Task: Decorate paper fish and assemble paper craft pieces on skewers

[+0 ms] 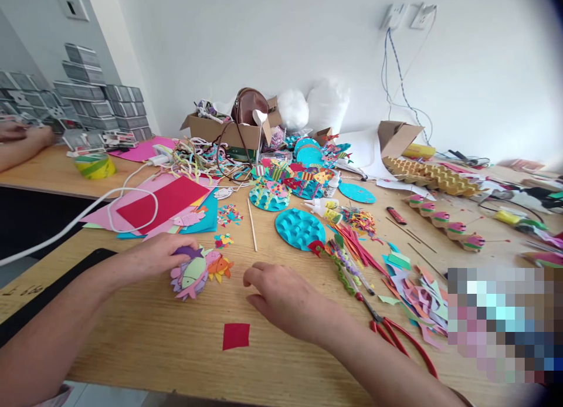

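Two hands over the table. L hand has fingertips on the paper fish pile, L of ctr; can't tell if thumb & fingers are pinched on it. Orange fish is at the pile's R side. R hand is nearer ctr, thumb & index apart w/ nothing seen btwn them. Red paper square lies flat nr the front edge, open wood all round it. Gap btwn pile & R hand is open wood too, w/ wooden stick beyond. R side's tighter: blue bumpy disc past R hand, red-handled scissors just beside R forearm, paper scraps farther R.
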`<action>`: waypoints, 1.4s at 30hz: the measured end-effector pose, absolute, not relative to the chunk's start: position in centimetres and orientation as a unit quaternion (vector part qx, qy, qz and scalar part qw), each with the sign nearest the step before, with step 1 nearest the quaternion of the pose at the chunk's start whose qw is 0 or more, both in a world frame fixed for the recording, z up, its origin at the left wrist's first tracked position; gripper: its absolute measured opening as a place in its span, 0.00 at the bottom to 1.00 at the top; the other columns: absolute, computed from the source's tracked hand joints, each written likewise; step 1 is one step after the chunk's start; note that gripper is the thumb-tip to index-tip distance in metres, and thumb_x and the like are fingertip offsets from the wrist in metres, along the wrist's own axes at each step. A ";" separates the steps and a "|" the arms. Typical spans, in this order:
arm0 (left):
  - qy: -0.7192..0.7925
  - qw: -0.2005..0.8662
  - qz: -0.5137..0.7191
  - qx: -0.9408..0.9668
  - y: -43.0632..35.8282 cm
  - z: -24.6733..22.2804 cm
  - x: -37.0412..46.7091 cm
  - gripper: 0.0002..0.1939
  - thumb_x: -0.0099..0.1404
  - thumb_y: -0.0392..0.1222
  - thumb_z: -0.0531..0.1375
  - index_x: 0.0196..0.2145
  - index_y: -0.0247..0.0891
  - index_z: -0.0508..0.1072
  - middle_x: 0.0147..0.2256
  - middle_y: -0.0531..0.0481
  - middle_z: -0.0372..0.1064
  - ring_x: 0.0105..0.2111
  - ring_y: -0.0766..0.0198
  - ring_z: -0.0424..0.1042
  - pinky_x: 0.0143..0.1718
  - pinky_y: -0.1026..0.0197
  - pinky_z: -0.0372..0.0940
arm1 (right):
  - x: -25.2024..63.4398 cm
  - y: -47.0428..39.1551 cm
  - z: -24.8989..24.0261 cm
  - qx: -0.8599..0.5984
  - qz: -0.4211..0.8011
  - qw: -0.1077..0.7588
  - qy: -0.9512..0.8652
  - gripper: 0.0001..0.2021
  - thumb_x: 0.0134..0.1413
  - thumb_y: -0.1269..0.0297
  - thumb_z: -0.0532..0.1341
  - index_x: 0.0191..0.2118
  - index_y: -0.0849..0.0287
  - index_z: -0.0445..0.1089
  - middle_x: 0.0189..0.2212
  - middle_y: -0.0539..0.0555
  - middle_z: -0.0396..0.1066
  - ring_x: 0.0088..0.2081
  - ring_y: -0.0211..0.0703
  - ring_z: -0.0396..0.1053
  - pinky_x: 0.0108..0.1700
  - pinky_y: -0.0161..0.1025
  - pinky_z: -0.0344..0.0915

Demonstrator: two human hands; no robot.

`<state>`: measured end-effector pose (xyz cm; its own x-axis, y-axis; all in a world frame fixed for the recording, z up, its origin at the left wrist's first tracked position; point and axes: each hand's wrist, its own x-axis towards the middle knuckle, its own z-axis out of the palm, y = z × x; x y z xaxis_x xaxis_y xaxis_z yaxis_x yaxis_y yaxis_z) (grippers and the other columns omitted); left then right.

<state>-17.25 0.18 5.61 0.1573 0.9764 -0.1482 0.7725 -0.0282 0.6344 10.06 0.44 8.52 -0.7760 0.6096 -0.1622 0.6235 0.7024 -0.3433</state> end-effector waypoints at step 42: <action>0.609 0.406 0.505 0.457 0.6 3.3 -14.6 0.22 0.53 0.45 0.58 0.46 0.40 0.62 0.17 0.62 0.60 0.11 0.73 0.55 0.11 0.72 0.48 | -0.3 6.7 3.6 0.200 -0.140 -0.047 0.969 0.10 0.51 0.65 0.60 0.40 0.61 0.66 0.42 0.57 0.67 0.45 0.49 0.63 0.46 0.46 0.63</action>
